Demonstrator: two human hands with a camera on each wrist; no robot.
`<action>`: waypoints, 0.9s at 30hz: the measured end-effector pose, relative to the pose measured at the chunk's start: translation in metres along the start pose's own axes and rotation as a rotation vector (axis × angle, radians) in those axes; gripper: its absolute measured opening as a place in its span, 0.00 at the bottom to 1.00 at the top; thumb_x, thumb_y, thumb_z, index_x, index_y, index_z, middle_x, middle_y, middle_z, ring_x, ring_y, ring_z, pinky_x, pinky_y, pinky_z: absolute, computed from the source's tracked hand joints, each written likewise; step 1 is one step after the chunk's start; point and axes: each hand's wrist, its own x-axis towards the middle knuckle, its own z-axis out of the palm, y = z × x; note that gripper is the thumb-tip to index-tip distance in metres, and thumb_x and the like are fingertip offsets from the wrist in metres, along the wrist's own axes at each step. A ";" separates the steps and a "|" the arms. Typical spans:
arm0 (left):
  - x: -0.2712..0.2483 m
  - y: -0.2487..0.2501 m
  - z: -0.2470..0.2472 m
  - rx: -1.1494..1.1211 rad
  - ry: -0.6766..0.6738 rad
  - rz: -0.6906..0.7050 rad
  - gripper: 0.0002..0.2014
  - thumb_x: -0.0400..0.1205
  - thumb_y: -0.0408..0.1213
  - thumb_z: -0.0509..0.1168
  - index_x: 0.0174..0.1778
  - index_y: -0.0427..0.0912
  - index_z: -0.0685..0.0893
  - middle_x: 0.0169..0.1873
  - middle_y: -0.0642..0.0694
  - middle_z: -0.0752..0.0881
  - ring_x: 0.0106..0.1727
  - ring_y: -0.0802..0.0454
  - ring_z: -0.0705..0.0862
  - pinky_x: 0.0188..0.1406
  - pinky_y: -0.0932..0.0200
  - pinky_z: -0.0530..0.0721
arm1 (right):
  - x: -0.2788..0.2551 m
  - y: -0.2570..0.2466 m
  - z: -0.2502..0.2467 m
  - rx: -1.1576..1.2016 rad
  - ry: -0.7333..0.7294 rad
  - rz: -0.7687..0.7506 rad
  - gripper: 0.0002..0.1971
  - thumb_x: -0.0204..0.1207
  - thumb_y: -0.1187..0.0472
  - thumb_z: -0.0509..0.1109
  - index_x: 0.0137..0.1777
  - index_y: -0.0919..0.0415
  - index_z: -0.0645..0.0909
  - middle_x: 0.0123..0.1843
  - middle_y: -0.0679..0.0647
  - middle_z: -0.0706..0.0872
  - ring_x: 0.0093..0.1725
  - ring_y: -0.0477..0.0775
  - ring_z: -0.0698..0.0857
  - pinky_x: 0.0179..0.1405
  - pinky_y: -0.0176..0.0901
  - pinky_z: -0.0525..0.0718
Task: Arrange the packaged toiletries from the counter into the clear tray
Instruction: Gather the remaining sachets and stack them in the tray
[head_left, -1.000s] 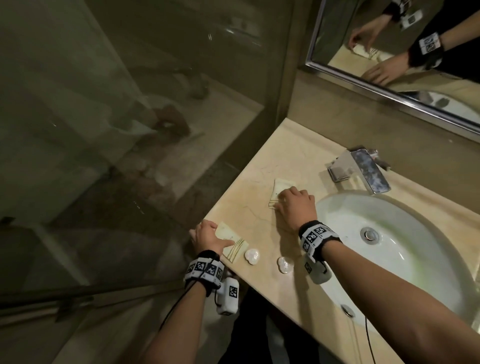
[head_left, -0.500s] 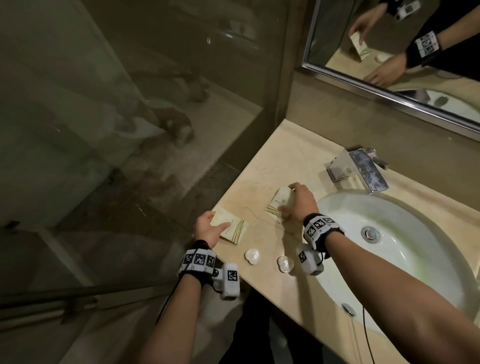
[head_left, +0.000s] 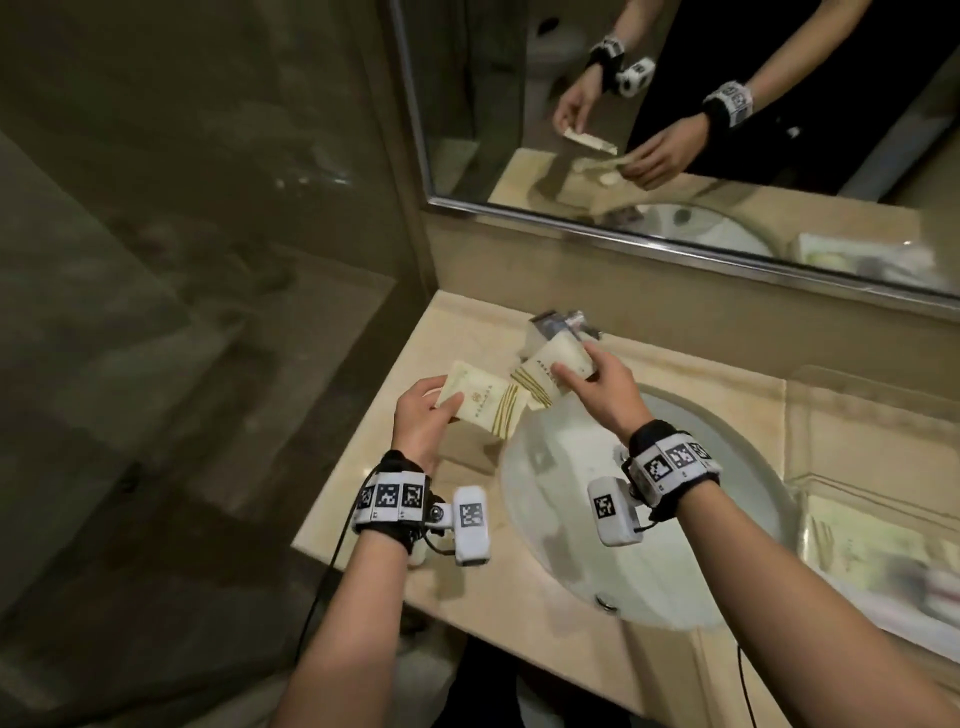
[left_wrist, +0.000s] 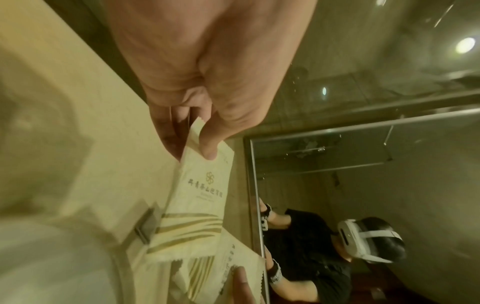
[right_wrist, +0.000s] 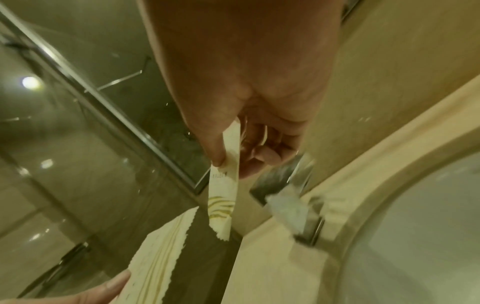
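Each hand pinches a cream sachet by its plain end: the left hand (head_left: 422, 420) holds one sachet (head_left: 480, 405), the right hand (head_left: 597, 387) another sachet (head_left: 553, 370), striped ends nearly meeting above the counter (head_left: 467, 332). Probably gathering both for one trip to the clear tray (head_left: 862, 415), right of the basin (head_left: 727, 467).

The right hand (right_wrist: 249, 98) pinches a cream packet (right_wrist: 224, 185) between thumb (right_wrist: 213, 144) and fingers (right_wrist: 265, 154), seen edge-on, its striped, serrated end hanging down. Lower left, a second packet (right_wrist: 155, 259) with gold stripes and a zigzag edge is held by the left hand (right_wrist: 98, 290), only partly in view. The two packets lie near each other, not touching. Right of them are a blurred chrome tap (right_wrist: 283, 185), the beige counter (right_wrist: 272, 277) and the white basin (right_wrist: 420, 236)
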 end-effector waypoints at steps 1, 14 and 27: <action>-0.004 0.006 0.016 0.010 -0.031 0.017 0.15 0.80 0.25 0.67 0.62 0.38 0.79 0.56 0.36 0.87 0.56 0.43 0.88 0.54 0.53 0.87 | -0.004 0.003 -0.018 0.007 0.023 0.001 0.17 0.78 0.55 0.73 0.65 0.60 0.81 0.53 0.53 0.88 0.52 0.53 0.87 0.48 0.39 0.81; -0.073 -0.005 0.219 0.122 -0.354 0.067 0.16 0.79 0.26 0.67 0.63 0.36 0.76 0.50 0.42 0.87 0.47 0.50 0.88 0.48 0.52 0.89 | -0.113 0.113 -0.232 0.226 0.382 0.338 0.14 0.78 0.59 0.72 0.61 0.59 0.76 0.58 0.58 0.87 0.52 0.55 0.88 0.51 0.52 0.88; -0.114 -0.077 0.314 0.242 -0.421 -0.013 0.17 0.77 0.25 0.69 0.60 0.35 0.75 0.58 0.33 0.84 0.55 0.39 0.86 0.55 0.46 0.86 | -0.186 0.201 -0.299 0.150 0.523 0.481 0.30 0.72 0.45 0.74 0.70 0.61 0.79 0.66 0.56 0.86 0.65 0.58 0.84 0.68 0.57 0.81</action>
